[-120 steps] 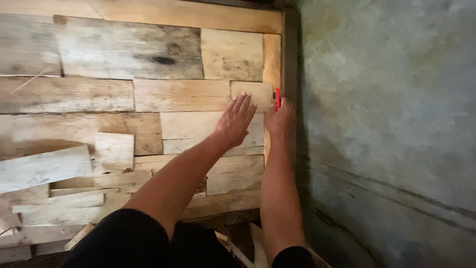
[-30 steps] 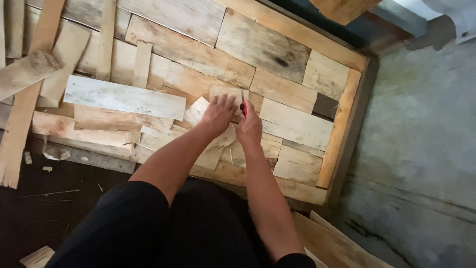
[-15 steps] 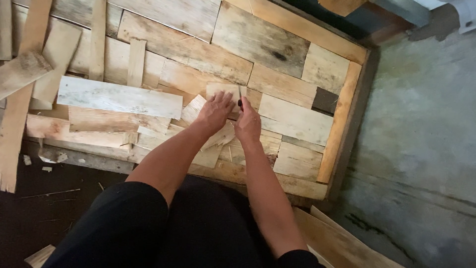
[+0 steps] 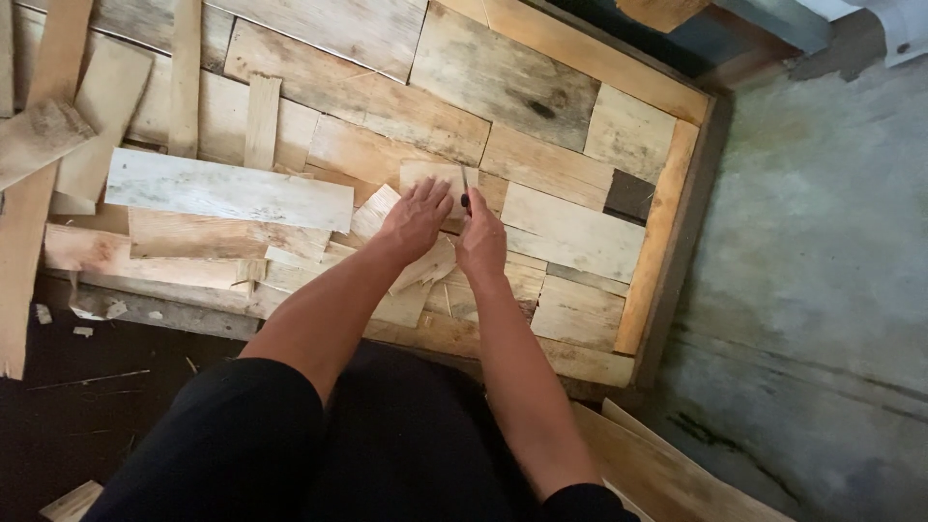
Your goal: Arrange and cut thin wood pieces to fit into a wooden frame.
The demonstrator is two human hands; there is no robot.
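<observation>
Wood piece (image 4: 437,179), small and pale, lies flat on the patchwork panel (image 4: 541,97) of planks, near its middle. To its left, a long whitish board (image 4: 227,191) rests loose across the planks. The left hand (image 4: 414,218) presses flat on the small piece, fingers spread. Just right of it, the right hand (image 4: 480,242) is closed around a thin dark-handled tool (image 4: 465,193), whose tip meets the piece's right edge. Further right, a dark gap (image 4: 629,194) shows beside the frame strip (image 4: 660,232).

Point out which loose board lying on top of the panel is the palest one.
The long whitish-grey board lying crosswise left of the left hand. The other loose pieces around it are tan or yellowish; this one alone looks bleached and grey.
</observation>
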